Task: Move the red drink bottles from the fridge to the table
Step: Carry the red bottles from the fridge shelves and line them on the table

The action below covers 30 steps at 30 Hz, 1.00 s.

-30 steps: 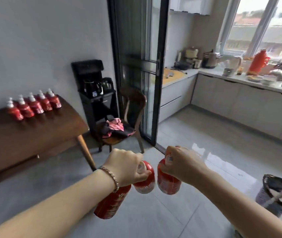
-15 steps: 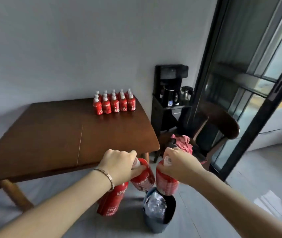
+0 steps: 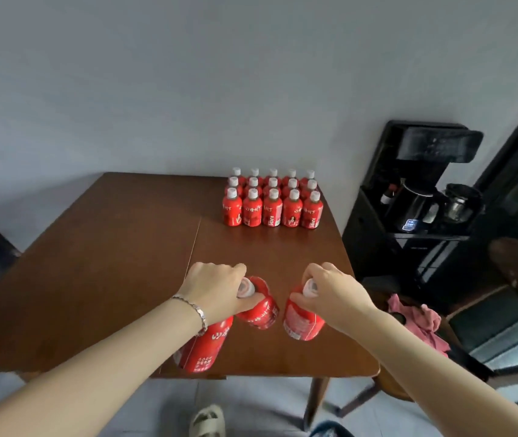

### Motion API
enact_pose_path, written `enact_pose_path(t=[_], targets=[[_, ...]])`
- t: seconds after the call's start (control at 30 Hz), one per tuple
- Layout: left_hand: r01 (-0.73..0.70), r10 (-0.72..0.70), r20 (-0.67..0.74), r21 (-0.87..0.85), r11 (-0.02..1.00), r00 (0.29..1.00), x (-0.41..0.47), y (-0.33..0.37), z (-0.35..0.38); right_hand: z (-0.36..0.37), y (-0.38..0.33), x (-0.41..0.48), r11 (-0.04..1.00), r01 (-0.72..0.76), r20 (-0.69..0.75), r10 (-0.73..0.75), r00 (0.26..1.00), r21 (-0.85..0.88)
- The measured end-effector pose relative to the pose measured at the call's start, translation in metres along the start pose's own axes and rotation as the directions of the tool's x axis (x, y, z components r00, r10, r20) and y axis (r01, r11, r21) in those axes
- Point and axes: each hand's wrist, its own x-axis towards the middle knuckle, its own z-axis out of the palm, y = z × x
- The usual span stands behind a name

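Observation:
My left hand grips two red drink bottles by their necks: one shows its white cap beside my thumb, the other hangs tilted under my wrist. A third red bottle is held at its cap by my right hand. All three hang over the near part of the brown wooden table. Several more red bottles with white caps stand upright in tidy rows at the table's far right, near the wall.
A black stand with a kettle and a glass pot is right of the table. A wooden chair with pink cloth stands at the table's right corner. My sandalled foot shows below the table's edge.
The view has swung from the kitchen doorway round to the table. I have stepped up to it, and both hands with their bottles are now over the tabletop instead of the floor.

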Motion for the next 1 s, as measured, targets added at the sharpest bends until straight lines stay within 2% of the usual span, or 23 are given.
enact_pose_path(t=[0.2,0.47,0.67,0.9,1.0], targets=[[-0.132,0.129,0.072,0.041,0.990,0.989,0.105,-0.074,0.039,0.024,-0.013,0.121,0.992,-0.125,0.081,0.124,0.989,-0.003],[-0.222,0.223,0.070,-0.018,0.975,0.972,0.234,-0.142,0.087,0.048,-0.016,0.250,0.943,-0.302,0.107,0.289,0.951,0.137],[-0.203,0.206,0.067,-0.050,0.978,0.976,0.304,-0.147,0.112,0.057,0.000,0.328,0.954,-0.278,0.155,0.259,0.953,0.114],[-0.190,0.192,0.053,-0.048,0.981,0.980,0.368,-0.149,0.132,0.072,0.012,0.400,0.957,-0.256,0.146,0.235,0.961,0.140],[-0.212,0.211,-0.025,-0.039,0.977,0.977,0.374,-0.151,0.143,0.077,0.017,0.407,0.948,-0.278,0.087,0.267,0.960,0.157]])
